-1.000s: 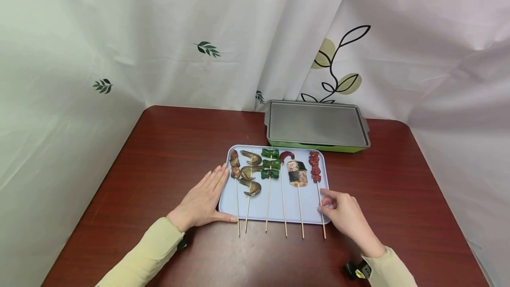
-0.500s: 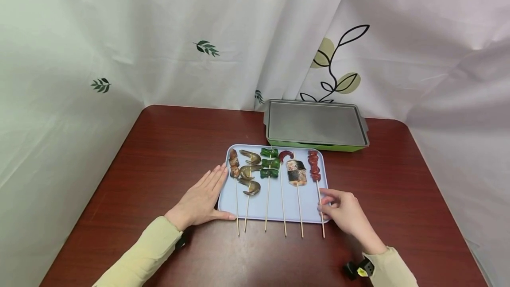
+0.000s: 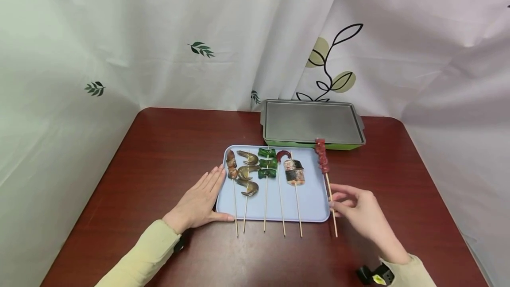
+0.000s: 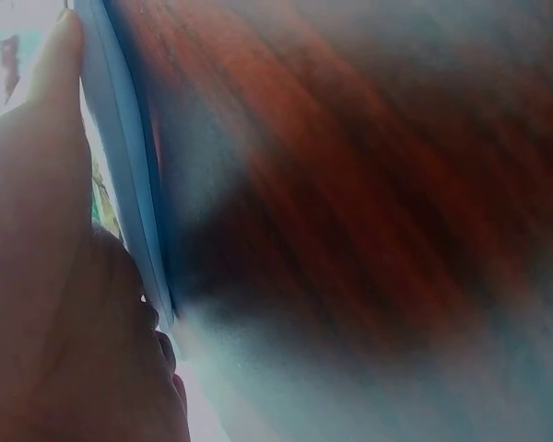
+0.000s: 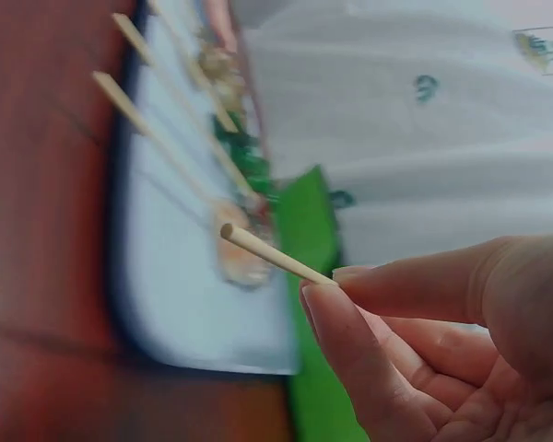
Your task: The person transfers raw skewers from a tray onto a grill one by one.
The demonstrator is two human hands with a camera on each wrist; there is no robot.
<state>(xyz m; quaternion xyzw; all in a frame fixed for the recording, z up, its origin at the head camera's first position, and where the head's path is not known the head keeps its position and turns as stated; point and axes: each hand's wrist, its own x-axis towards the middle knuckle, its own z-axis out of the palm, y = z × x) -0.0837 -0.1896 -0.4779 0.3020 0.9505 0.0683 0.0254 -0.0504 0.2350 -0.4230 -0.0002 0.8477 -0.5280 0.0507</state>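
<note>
My right hand (image 3: 360, 209) pinches the stick of a red meat skewer (image 3: 322, 158) between thumb and fingers, raised over the tray's right edge. In the right wrist view, the stick's blunt end (image 5: 244, 241) juts from the fingertips. My left hand (image 3: 199, 200) lies with straight fingers along the left edge of the pale blue tray (image 3: 314, 205), its thumb at the front edge. On the tray lie a brown-chunk skewer (image 3: 232, 165), a shrimp skewer (image 3: 248, 172), a green pepper skewer (image 3: 267, 163), a dark red curled-piece skewer (image 3: 282, 155) and a fish-chunk skewer (image 3: 294, 172).
Behind the tray stands a grey flat grill plate (image 3: 312, 121) on a green base (image 3: 291, 144). The reddish-brown table (image 3: 159, 154) meets white curtains (image 3: 167, 34) at the back and sides. The skewer sticks overhang the tray's front edge.
My right hand has lifted the red meat skewer off the tray and moved it to the right. The left hand stays at the tray's edge, and the other skewers lie as before.
</note>
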